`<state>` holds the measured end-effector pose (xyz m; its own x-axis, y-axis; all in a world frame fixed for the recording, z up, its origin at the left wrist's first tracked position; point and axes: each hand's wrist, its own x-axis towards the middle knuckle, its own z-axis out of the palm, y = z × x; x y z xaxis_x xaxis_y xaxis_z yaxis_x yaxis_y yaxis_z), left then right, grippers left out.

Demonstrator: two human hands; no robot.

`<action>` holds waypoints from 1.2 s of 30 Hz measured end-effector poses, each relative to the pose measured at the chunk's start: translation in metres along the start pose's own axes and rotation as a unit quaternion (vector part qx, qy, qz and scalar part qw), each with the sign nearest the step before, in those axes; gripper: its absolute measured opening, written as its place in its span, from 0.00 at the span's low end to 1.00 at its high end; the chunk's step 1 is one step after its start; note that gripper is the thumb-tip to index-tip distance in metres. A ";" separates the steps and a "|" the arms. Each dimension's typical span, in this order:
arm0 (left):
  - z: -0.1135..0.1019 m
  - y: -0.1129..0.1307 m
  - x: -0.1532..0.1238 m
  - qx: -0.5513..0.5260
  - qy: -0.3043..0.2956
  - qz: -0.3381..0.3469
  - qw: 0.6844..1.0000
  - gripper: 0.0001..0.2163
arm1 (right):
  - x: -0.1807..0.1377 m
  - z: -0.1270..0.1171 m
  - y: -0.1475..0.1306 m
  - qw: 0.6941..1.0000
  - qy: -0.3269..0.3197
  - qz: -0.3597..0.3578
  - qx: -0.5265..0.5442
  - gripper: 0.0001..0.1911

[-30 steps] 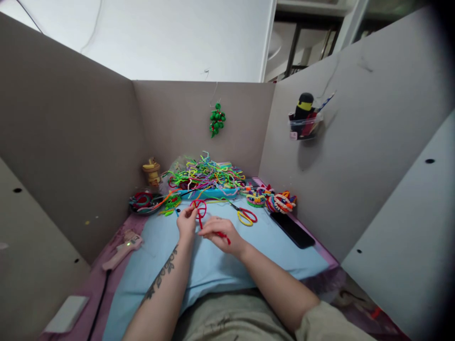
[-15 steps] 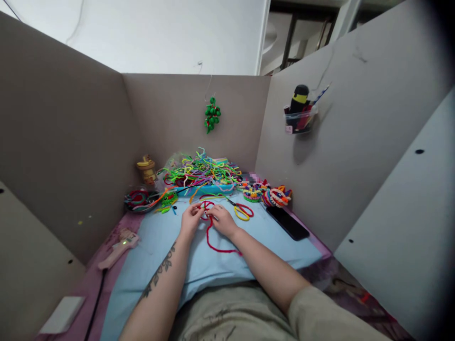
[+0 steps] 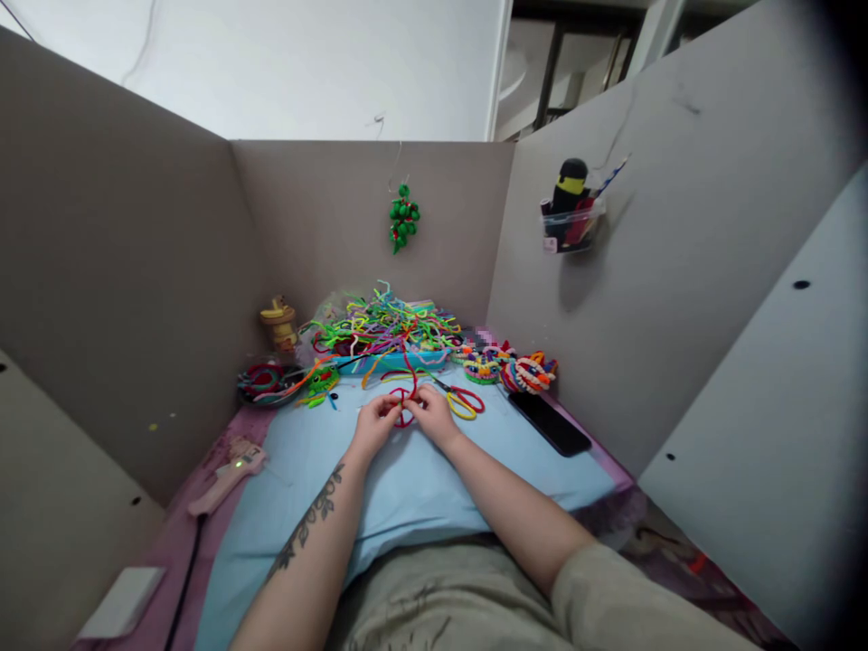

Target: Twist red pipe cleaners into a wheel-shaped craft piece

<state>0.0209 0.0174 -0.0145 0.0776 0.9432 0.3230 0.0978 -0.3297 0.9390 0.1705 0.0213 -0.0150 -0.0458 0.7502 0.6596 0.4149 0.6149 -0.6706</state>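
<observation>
Between my two hands is a red pipe cleaner (image 3: 410, 360) bent into a small round shape with crossing strands, its long free end standing up and away from me. My left hand (image 3: 377, 423) pinches the left side of the shape. The fingers of my right hand (image 3: 434, 414) are closed on its right side, fingertips close to those of the left. Scissors (image 3: 464, 403) with red and yellow handles lie just right of my right hand. Behind my hands, a blue tray (image 3: 427, 360) bears a heap of many-coloured pipe cleaners (image 3: 386, 321).
A black phone (image 3: 549, 423) and braided colourful rings (image 3: 529, 372) lie on the right. At left are a pink glue gun (image 3: 234, 475), a dark bowl (image 3: 261, 398), a green figure (image 3: 321, 383) and a white box (image 3: 123, 600). Grey panels (image 3: 128, 226) enclose the table.
The pipe cleaner's long end swung from hanging toward me to pointing up and away. Both hands shifted slightly right and still grip the red shape.
</observation>
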 end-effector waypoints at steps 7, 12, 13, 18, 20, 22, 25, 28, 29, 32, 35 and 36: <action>0.001 0.009 -0.004 0.010 -0.026 -0.001 1.000 0.09 | 0.003 -0.001 0.012 0.991 -0.013 0.110 0.078 0.10; 0.002 0.010 -0.005 0.028 -0.020 0.019 0.999 0.08 | 0.003 0.001 0.021 0.981 -0.057 0.153 0.101 0.12; 0.002 0.010 -0.005 0.028 -0.014 0.021 0.999 0.09 | 0.002 0.002 0.021 0.979 -0.063 0.158 0.107 0.13; 0.002 0.009 -0.003 0.058 0.056 0.053 0.995 0.14 | 0.002 0.008 0.020 0.984 -0.041 0.139 0.103 0.13; 0.000 0.011 -0.004 0.082 0.111 0.068 0.988 0.13 | 0.003 0.009 0.020 0.987 -0.027 0.129 0.096 0.12; -0.001 0.013 -0.005 0.099 0.142 0.061 0.983 0.09 | 0.004 0.009 0.020 0.987 -0.011 0.127 0.094 0.12; 0.000 0.015 -0.008 0.094 0.108 0.040 0.989 0.08 | 0.004 0.010 0.020 0.986 0.023 0.132 0.100 0.11; 0.005 0.015 -0.009 0.036 0.077 0.025 0.996 0.13 | 0.002 0.012 0.018 0.986 0.044 0.122 0.108 0.09; 0.006 0.015 -0.008 0.011 0.073 0.013 0.997 0.14 | 0.002 0.012 0.016 0.986 0.045 0.116 0.107 0.09; 0.007 0.015 -0.006 -0.043 0.062 -0.019 0.997 0.18 | 0.000 0.013 0.011 0.988 0.036 0.110 0.101 0.08; 0.004 0.015 -0.005 -0.069 0.057 -0.024 0.996 0.21 | 0.000 0.013 0.008 0.988 0.029 0.114 0.104 0.08; 0.003 0.015 -0.004 -0.074 0.059 -0.024 0.995 0.22 | 0.000 0.013 0.008 0.987 0.031 0.116 0.104 0.08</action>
<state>0.0253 0.0083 -0.0024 -0.0418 0.9590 0.2803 -0.0492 -0.2822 0.9581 0.1618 0.0290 -0.0248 0.0876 0.8646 0.4947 0.2113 0.4692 -0.8574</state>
